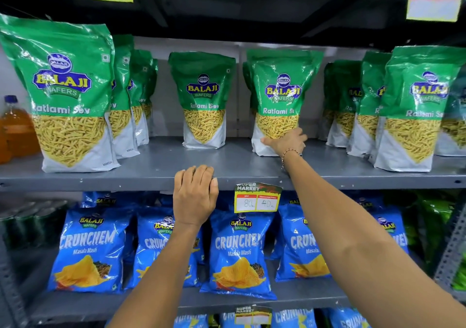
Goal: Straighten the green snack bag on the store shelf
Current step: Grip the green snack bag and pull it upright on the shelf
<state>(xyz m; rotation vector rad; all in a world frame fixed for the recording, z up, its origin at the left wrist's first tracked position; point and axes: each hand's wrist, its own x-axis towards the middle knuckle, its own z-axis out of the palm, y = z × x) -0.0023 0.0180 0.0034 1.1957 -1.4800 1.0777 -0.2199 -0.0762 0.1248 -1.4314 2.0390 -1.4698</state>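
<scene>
The right hand (286, 142) is closed on the lower right corner of the green snack bag (278, 100), which stands mid-shelf, turned slightly askew. The left hand (195, 192) rests flat, fingers together, on the shelf edge (100, 180). Judging by that low grip, a hard twist could tip the top-heavy bag into the bags behind it (248, 85).

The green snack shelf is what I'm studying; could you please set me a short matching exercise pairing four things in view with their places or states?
Column one:
1. right hand
2. left hand
3. orange bottle
4. price tag

Column two:
A. stands at the far left of the green-bag shelf
B. hangs from the shelf's front edge
C. touches the lower part of a green snack bag
D. rests palm down on the shelf edge

Pairs: 1-C, 2-D, 3-A, 4-B
</scene>
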